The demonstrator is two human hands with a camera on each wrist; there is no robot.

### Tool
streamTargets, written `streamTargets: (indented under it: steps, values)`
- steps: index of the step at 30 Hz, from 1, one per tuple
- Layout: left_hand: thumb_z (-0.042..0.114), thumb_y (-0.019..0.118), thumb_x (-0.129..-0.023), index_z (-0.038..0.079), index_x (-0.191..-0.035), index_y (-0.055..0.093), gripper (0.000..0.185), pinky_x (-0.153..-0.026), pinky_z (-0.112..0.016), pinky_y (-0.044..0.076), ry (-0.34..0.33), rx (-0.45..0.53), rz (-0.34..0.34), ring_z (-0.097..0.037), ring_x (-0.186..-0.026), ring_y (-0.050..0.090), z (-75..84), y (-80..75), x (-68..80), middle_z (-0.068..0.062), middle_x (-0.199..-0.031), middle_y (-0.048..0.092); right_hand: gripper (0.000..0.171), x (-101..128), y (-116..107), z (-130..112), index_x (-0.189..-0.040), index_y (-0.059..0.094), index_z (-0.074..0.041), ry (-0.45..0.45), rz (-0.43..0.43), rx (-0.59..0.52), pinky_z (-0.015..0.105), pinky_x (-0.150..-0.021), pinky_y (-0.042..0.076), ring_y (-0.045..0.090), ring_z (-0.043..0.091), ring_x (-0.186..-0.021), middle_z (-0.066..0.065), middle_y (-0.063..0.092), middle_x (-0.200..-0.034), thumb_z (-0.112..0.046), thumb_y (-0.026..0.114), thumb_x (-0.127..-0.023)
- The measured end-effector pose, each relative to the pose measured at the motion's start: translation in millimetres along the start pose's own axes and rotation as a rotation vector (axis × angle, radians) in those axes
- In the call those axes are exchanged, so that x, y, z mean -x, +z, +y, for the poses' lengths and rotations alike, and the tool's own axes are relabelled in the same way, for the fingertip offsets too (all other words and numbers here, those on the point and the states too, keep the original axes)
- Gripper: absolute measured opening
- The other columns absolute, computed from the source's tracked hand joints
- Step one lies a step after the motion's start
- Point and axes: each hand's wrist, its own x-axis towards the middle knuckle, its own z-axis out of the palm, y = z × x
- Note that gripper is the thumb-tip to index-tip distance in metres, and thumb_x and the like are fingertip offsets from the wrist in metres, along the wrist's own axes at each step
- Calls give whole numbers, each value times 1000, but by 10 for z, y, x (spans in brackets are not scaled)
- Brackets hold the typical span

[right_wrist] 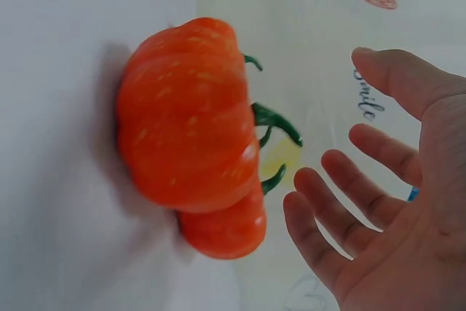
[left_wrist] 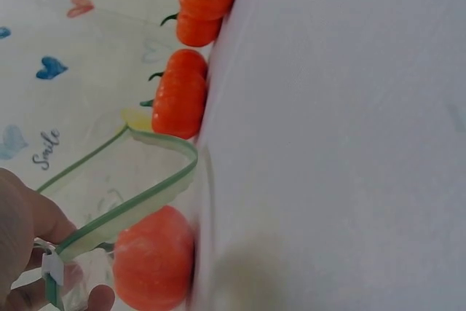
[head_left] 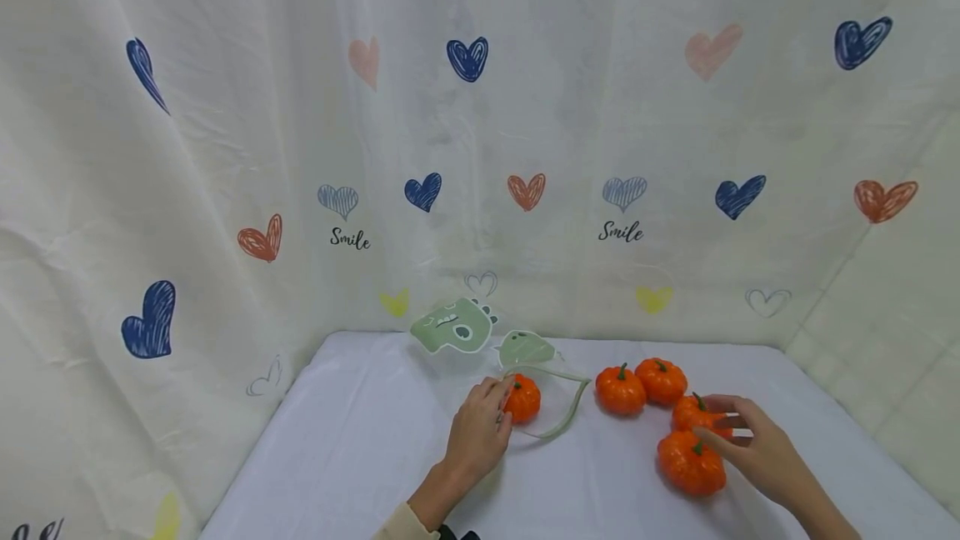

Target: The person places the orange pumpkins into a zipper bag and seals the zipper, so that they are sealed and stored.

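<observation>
My left hand (head_left: 480,427) grips the near left edge of a clear zip bag with a green rim (left_wrist: 131,207) and a green dinosaur print (head_left: 452,327). A white zip slider (left_wrist: 52,267) shows by its fingers in the left wrist view. The bag's mouth gapes toward the right, and one small orange pumpkin (head_left: 527,401) lies inside. Over on the right, my right hand (head_left: 765,450) hovers above a front pumpkin (head_left: 690,467) and another just behind it (head_left: 690,412). Its fingers are spread and loosely bent, apart from the pumpkins in the right wrist view.
Two more pumpkins (head_left: 620,392) with green stems sit side by side between the bag and the right hand. A white cloth (head_left: 337,440) covers the table. Behind it hangs a pale curtain (head_left: 555,123) printed with hearts and "Smile".
</observation>
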Motion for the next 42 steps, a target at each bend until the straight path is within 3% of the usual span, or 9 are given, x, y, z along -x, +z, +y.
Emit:
streamTargets:
  steps: [7, 12, 23, 30, 42]
  values:
    - [9, 75, -90, 12, -140, 62, 52, -79, -20, 56, 5, 6, 3, -9, -91, 55, -11, 2, -1, 1, -113, 66, 80, 68, 49, 213, -146, 39, 6, 56, -83, -4, 34, -84, 59, 61, 34, -116, 29, 52, -140, -48, 68, -95]
    - [8, 75, -90, 12, -140, 62, 52, -76, -19, 54, -1, 7, -4, -9, -90, 54, -16, 2, -4, 1, -110, 66, 82, 87, 106, 300, -146, 35, 7, 108, -138, -55, 44, -86, 61, 62, 35, -114, 32, 49, -141, -47, 68, -95]
    - [7, 75, -89, 11, -139, 63, 52, -79, -21, 57, 20, -6, 9, -11, -92, 56, -44, 17, -17, 1, -111, 66, 94, 67, 252, 375, -148, 29, 12, 167, -208, -61, 48, -86, 59, 59, 38, -114, 38, 40, -144, -48, 73, -91]
    - [7, 76, -88, 10, -140, 62, 54, -88, -28, 60, 31, -15, 14, -15, -100, 62, -22, 16, -7, 0, -115, 67, 96, 63, 291, 392, -147, 29, 12, 171, -207, -58, 49, -87, 59, 59, 40, -115, 37, 41, -143, -49, 75, -89]
    - [9, 76, -89, 13, -142, 61, 56, -91, -31, 60, 9, -14, -7, -16, -102, 63, -33, 38, 1, 0, -118, 67, 96, 61, 309, 387, -145, 34, 10, 181, -208, -30, 50, -85, 59, 63, 33, -108, 35, 48, -138, -52, 78, -85]
